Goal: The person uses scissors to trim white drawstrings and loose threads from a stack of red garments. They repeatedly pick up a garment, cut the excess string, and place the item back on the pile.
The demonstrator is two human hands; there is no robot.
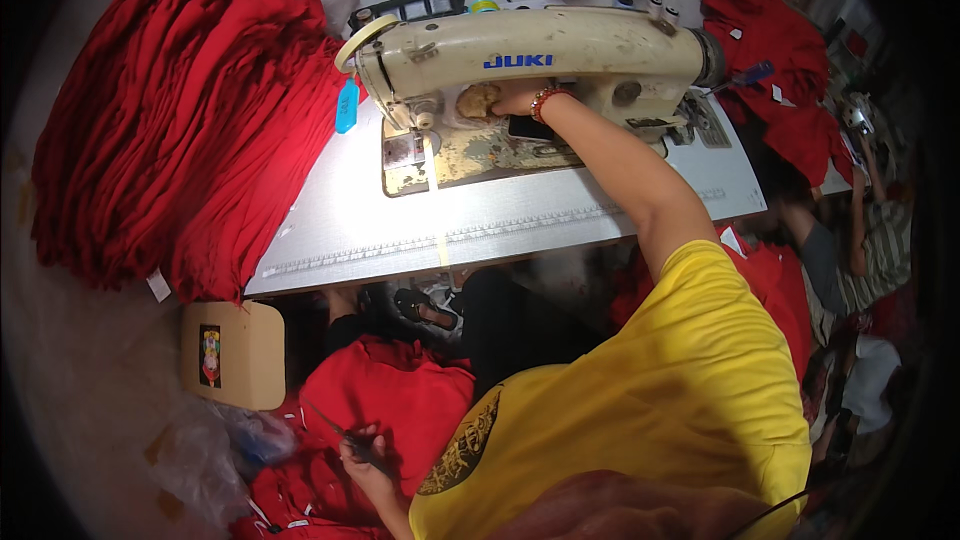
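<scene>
My right hand (515,98) reaches under the arm of a cream sewing machine (600,45), a beaded bracelet on its wrist. Its fingers close on a rough tan-brown lump (478,100), which seems to lie in clear plastic; its kind is unclear. A dark, flat, phone-like object (530,127) rests on the machine bed just below that hand. Low down, my left hand (368,455) is wrapped round dark-handled scissors (350,437), their thin blade pointing up and left. Red cloth (385,395) lies beneath and beside it. A pale strip (432,162) hangs down by the needle area.
A tall heap of red fabric pieces (190,120) covers the table's left end. A blue tag (346,106) hangs by the machine head. Below stands a tan box-like thing (235,355). More red cloth (770,50) lies at the right, where another person (885,250) sits.
</scene>
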